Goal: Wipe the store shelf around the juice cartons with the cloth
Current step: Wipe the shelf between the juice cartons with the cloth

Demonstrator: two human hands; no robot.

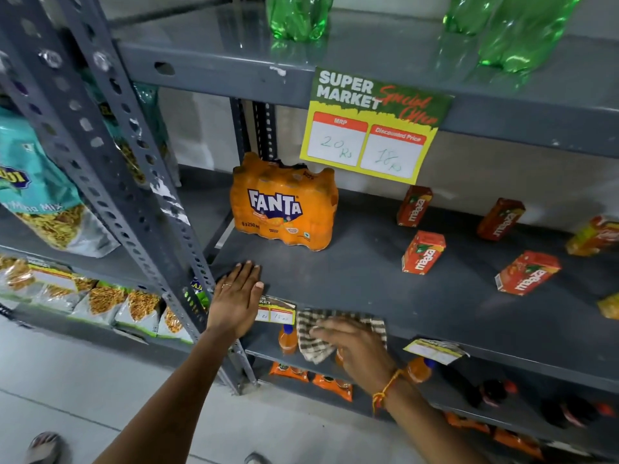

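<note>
Several red Maaza juice cartons stand or lie scattered on the grey shelf (351, 276): one upright (414, 205) at the back, another (423, 252) in front of it, a third (501, 218) further right, one lying (527, 272) on its side. My right hand (355, 349) presses a checked brown-and-white cloth (321, 333) against the shelf's front edge. My left hand (236, 296) rests flat, fingers spread, on the shelf's front left corner and holds nothing.
An orange Fanta six-pack (284, 204) stands at the back left of the shelf. A price sign (371, 125) hangs from the shelf above, where green bottles (298, 15) stand. Snack bags (43, 199) fill the left rack. Orange bottles and packets sit on lower shelves.
</note>
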